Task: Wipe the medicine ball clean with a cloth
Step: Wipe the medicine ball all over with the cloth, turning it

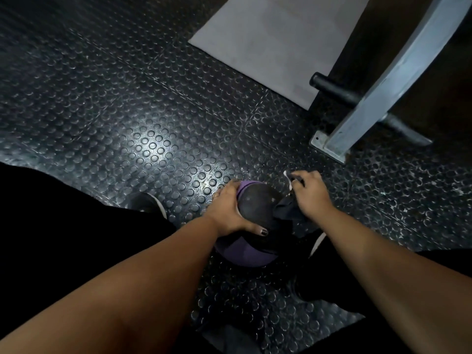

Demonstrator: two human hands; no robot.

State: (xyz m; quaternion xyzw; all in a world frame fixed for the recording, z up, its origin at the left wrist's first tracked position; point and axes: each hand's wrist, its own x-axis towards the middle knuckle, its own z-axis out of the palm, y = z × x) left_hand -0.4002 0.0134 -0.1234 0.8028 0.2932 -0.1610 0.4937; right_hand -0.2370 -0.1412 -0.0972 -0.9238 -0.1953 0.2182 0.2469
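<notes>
A black and purple medicine ball (251, 221) rests on the studded rubber floor between my feet. My left hand (228, 210) grips its left side, thumb across the front. A dark cloth (287, 213) with a small white tag drapes against the ball's right side. My right hand (310, 192) is closed on the cloth's upper end, just right of the ball. The lower part of the ball is partly hidden by my left forearm.
A grey metal machine leg with a base plate (329, 146) and a black crossbar (334, 90) stands to the upper right. A grey mat (275, 44) lies beyond. My shoes (146, 203) and dark trouser legs flank the ball.
</notes>
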